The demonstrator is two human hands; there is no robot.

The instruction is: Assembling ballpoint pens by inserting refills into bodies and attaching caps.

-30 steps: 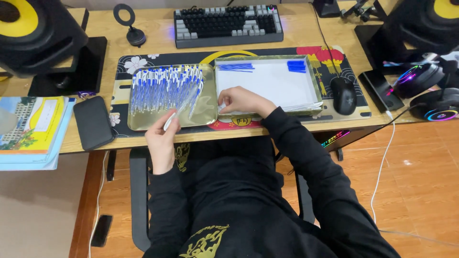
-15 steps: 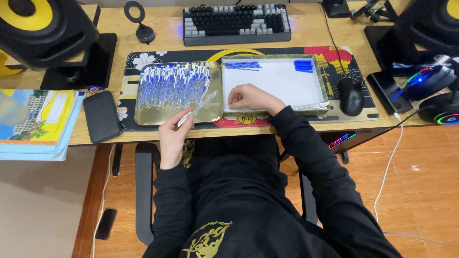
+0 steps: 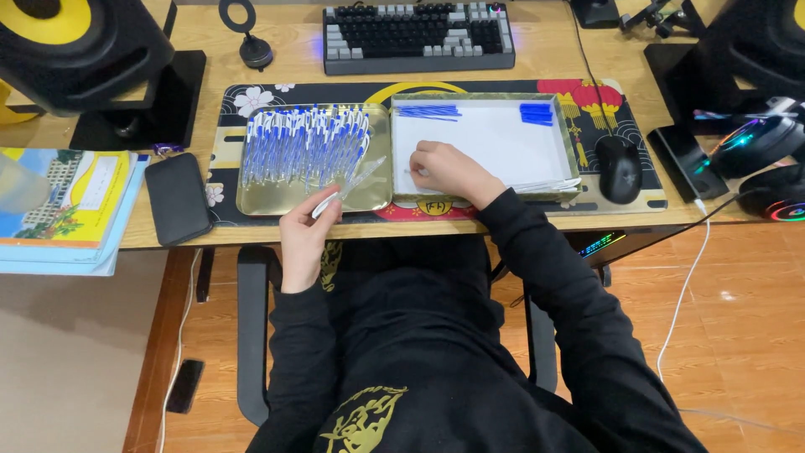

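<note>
While right hand hides its grasp, left hand grips pen

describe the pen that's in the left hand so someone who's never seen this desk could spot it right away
Start at the keyboard at the desk's far edge and come toward the person to the gold tray packed with white-and-blue pens. At its near edge, the left hand holds the pen. Unlike the rows of pens lying flat, it is pinched in fingers and angled up across the tray's corner.
</note>
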